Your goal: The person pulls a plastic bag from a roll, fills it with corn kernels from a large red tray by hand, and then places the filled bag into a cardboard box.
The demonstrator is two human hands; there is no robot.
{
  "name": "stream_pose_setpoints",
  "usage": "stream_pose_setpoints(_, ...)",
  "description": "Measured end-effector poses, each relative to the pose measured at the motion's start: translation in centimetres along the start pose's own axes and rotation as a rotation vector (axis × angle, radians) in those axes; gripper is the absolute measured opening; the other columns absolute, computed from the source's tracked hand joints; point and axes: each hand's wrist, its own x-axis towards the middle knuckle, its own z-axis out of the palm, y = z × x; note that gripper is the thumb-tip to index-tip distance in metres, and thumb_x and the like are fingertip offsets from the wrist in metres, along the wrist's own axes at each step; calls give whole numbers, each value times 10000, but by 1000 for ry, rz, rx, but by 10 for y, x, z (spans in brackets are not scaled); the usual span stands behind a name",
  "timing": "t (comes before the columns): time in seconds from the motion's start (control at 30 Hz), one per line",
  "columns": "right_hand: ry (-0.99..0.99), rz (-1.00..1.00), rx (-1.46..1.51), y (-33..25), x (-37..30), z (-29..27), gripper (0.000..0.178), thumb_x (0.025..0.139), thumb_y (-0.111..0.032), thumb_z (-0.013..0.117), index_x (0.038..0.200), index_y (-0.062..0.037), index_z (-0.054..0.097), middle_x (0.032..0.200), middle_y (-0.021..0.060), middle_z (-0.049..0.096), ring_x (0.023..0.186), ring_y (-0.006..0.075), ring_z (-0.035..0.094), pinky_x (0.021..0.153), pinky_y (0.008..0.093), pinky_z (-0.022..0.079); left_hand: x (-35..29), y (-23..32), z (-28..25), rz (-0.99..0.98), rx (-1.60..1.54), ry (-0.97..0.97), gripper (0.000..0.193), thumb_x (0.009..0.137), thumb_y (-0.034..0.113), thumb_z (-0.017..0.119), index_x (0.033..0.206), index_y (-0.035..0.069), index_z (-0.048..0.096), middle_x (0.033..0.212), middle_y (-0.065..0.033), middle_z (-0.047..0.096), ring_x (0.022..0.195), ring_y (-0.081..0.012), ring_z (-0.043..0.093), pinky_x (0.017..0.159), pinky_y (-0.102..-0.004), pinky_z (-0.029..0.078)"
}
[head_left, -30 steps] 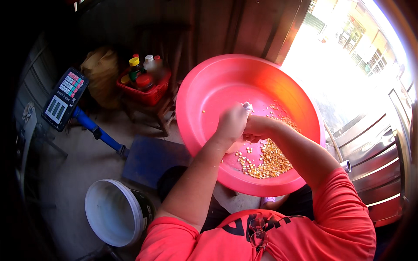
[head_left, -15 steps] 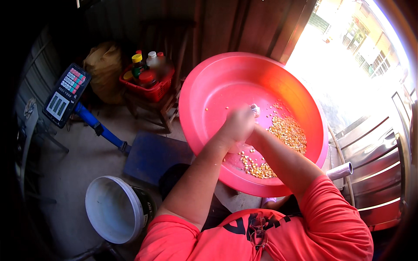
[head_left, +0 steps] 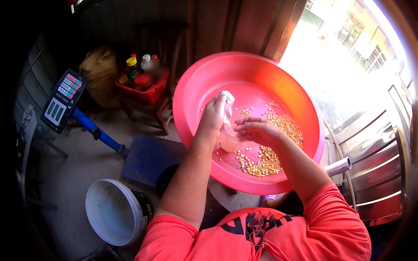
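My left hand is closed round the gathered neck of a clear plastic bag. The bag hangs inside a large red-pink basin, with its bunched top standing above my fingers; what it holds, if anything, is hard to make out. Just right of the bag, my right hand is loosely spread, palm inward, with nothing visible in it. Its fingertips come close to the plastic, and I cannot tell whether they touch. Loose yellow corn kernels lie along the basin's right and near side, with a few scattered elsewhere.
To the left stands a platform scale with a blue plate and a keypad display. A white bucket sits at lower left. A chair bears a red basket of bottles and jars, beside a tan sack. Metal panels are at right.
My hands were together over the basin. My left has moved left and up, still gripping the bag, while my right has come away with its fingers loosened. The view has shifted slightly.
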Motion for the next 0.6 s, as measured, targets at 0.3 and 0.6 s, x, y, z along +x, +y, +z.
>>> stream_pose_setpoints(0.3, 546, -48, -116, -6, -11, -109, 121, 840, -118, 591, 948, -65, 593, 827, 50, 615, 741, 153, 602, 657, 318, 520, -1, 1, 2, 13, 38, -35, 290, 952, 295, 454, 877, 49, 588, 701, 31, 512, 587, -53, 442, 530, -214, 368)
stream_pose_setpoints(0.6, 611, -80, -762, -3, 52, -141, 285, 810, -207, 644, 1065, -79, 635, 959, 41, 647, 832, 133, 580, 687, 288, 477, -7, -2, 2, -153, 203, -424, 306, 962, 256, 431, 976, 11, 613, 928, -38, 606, 834, -96, 551, 753, -237, 438)
